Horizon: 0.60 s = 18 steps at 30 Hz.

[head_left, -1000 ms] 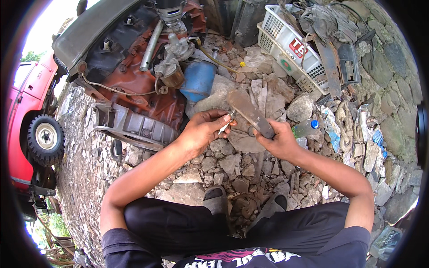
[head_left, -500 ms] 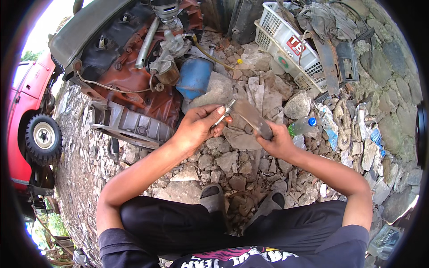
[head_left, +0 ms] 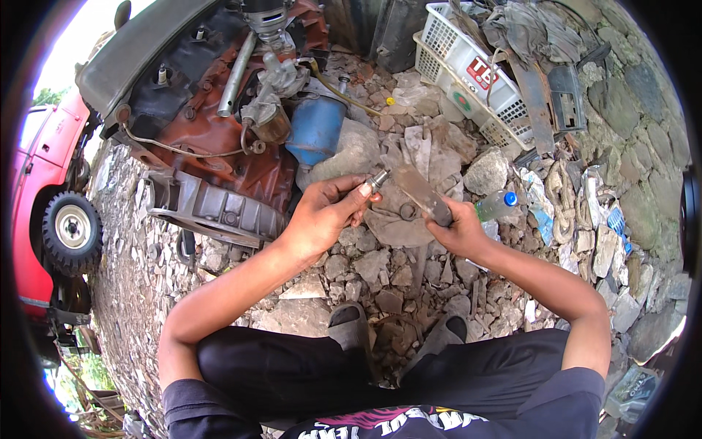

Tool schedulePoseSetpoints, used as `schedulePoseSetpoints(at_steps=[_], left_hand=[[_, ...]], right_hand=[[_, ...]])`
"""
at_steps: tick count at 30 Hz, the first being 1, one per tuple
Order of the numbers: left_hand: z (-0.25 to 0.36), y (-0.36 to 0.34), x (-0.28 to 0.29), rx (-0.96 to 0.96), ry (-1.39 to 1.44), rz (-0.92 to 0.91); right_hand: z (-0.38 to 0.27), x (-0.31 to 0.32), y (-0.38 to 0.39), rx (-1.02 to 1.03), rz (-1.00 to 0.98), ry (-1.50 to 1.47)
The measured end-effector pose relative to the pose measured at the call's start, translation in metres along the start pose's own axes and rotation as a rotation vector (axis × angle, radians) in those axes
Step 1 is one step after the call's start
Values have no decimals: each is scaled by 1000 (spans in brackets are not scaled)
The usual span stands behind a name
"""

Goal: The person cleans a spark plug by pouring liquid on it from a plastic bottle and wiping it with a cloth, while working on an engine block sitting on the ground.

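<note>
In my left hand (head_left: 322, 212) a spark plug (head_left: 379, 177) is pinched between thumb and fingers. Its metal threaded end sticks out to the upper right. My right hand (head_left: 459, 230) is wrapped round the near end of a flat brown brush-like tool (head_left: 422, 196). The tool's far end is smeared by motion and lies close to the spark plug's tip; I cannot tell whether they touch. Both hands are above a dirty grey cloth (head_left: 398, 228) on the rubble.
A rust-red engine block (head_left: 197, 135) with a blue canister (head_left: 316, 132) stands at the far left. White plastic crates (head_left: 468, 73) are at the far right, with a plastic bottle (head_left: 493, 205) nearer. Broken stones (head_left: 369, 265) cover the ground. A red vehicle (head_left: 55, 168) stands at the left.
The brush-like tool and my right hand have shifted slightly to the right. The spark plug has tilted or turned a little in my left hand, and less of its white body shows.
</note>
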<state>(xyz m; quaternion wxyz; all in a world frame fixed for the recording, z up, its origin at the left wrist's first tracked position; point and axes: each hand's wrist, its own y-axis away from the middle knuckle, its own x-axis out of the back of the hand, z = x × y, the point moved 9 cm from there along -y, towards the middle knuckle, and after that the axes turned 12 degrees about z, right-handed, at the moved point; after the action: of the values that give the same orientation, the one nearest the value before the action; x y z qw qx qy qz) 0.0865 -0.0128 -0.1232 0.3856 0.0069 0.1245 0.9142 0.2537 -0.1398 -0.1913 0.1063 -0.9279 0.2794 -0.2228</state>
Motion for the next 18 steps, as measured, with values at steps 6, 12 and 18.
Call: schedulePoseSetpoints(at_steps=[6, 12, 18], left_hand=[[-16, -3, 18, -3, -34, 173], [4, -2, 12, -81, 14, 157], [14, -4, 24, -211, -71, 271]], right_hand=[[-24, 4, -8, -29, -21, 18], [-22, -13, -3, 22, -67, 53], [-21, 2, -4, -89, -20, 56]])
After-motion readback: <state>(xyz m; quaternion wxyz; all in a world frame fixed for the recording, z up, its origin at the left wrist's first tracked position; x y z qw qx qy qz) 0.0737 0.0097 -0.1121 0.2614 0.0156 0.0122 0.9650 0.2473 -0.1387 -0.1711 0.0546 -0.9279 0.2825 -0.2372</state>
